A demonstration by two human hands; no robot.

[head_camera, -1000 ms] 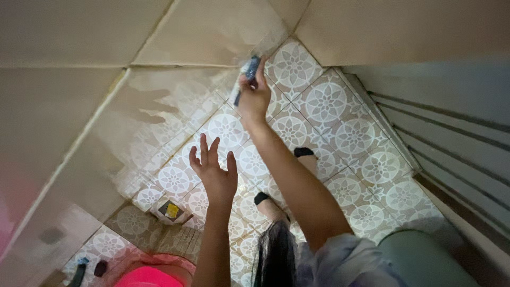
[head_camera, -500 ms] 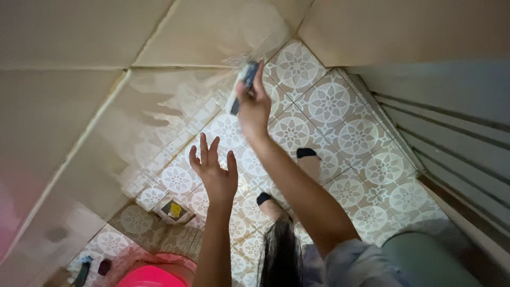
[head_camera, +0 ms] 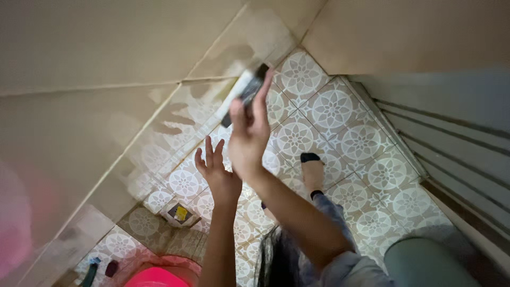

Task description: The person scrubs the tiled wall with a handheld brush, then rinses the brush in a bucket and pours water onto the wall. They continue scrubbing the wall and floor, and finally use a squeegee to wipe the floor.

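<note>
My right hand (head_camera: 248,137) is raised in front of the beige wall tiles (head_camera: 106,53) and grips a scrub brush (head_camera: 243,93) with a dark handle and a pale head, pressed against the wet, glossy wall. My left hand (head_camera: 217,172) is held up just below and left of it, fingers spread, holding nothing. Far below, my feet in dark sandals (head_camera: 310,158) stand on the patterned floor tiles (head_camera: 366,143).
A square floor drain (head_camera: 179,213) with something yellow on it sits in the floor by the wall. A pink bucket (head_camera: 156,276) is at the bottom edge, with small dark items (head_camera: 101,266) beside it. A grey ribbed door or panel (head_camera: 457,138) runs along the right.
My right hand has drawn the brush down and left along the wall, closer to me. The view has shifted right, and my left hand has stayed raised and spread.
</note>
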